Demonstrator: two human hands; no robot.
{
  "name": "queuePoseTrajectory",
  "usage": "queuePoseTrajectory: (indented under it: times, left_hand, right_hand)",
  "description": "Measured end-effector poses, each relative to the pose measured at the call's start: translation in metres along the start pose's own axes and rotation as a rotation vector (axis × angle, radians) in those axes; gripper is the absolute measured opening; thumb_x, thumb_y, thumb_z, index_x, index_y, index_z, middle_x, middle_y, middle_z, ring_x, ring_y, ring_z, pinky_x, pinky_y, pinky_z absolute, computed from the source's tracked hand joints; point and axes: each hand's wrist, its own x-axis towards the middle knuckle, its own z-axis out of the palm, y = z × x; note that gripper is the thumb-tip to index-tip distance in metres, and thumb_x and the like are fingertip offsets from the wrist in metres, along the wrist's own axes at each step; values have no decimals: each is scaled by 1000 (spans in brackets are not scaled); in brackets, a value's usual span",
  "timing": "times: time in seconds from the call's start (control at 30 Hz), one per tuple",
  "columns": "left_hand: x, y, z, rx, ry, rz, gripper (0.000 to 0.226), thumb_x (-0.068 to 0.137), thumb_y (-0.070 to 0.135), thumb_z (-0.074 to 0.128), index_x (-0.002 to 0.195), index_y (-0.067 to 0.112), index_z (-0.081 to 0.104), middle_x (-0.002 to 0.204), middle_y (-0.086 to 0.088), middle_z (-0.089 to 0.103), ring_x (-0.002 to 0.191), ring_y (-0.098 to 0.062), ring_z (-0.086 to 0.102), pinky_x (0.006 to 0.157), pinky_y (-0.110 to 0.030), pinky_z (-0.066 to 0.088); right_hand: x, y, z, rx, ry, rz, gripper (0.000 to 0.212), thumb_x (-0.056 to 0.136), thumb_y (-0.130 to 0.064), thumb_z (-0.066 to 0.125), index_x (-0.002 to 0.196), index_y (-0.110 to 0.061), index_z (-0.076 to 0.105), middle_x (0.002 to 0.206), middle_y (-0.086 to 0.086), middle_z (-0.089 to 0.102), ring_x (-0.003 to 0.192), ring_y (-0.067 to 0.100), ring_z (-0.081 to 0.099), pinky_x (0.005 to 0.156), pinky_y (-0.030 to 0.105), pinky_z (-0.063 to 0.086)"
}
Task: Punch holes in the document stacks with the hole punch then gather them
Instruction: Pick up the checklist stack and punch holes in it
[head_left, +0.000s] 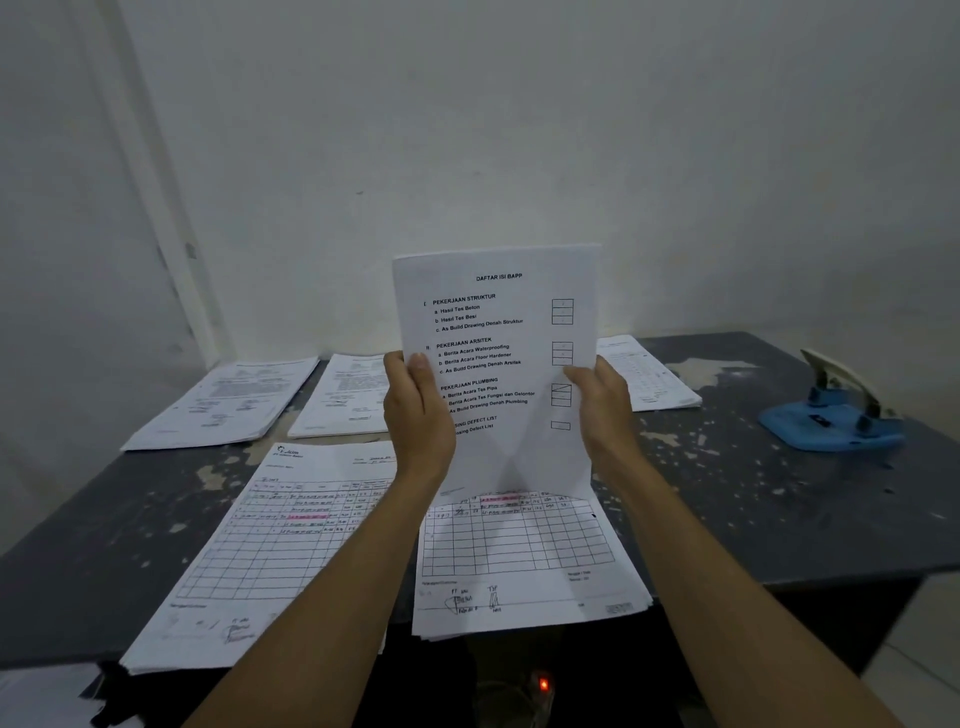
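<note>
Left hand, right hand: each grips a side edge of one upright white printed document stack, held above the worn dark grey table. Five white paper stacks lie flat: two near, three far. Blue hole punch: far right, well apart. No holes discernible; punching and gathering apparently outstanding.

I can't see my fingers behind the held stack; it hides the far stack partly.
</note>
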Motion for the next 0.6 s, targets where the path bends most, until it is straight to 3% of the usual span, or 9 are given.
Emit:
queuePoseTrajectory:
  times: [0.23,0.33,0.47,0.6]
  left_hand:
    - [20,8,-3,58,-16,136,27,106,37,31,89,18,38,58,8,38,47,-6,34,44,-25,29]
    - [32,18,-1,54,-99,157,27,105,39,31,88,19,37,60,8,38,48,-5,33,44,-25,28]
    - [37,27,11,16,-178,139,31,105,38,33,83,17,38,64,9,38,51,-2,34,47,-18,30]
    - [34,32,33,-23,-227,115,36,105,36,36,71,23,35,64,8,38,52,0,34,48,-15,31]
  right_hand:
    - [13,-14,-13,-62,-18,-63,15,96,-22,53,96,-21,67,85,-14,73,74,3,68,67,27,51]
    - [25,-28,-22,-71,-15,-67,15,96,-22,55,92,-16,68,81,-10,73,70,6,67,62,26,51]
    - [36,-40,-36,-85,-14,-68,18,96,-20,54,83,-20,67,67,-16,70,54,-3,63,45,14,45]
    - [47,-42,-57,-127,3,-37,18,97,-21,53,93,-18,70,77,-11,73,61,5,67,49,21,49]
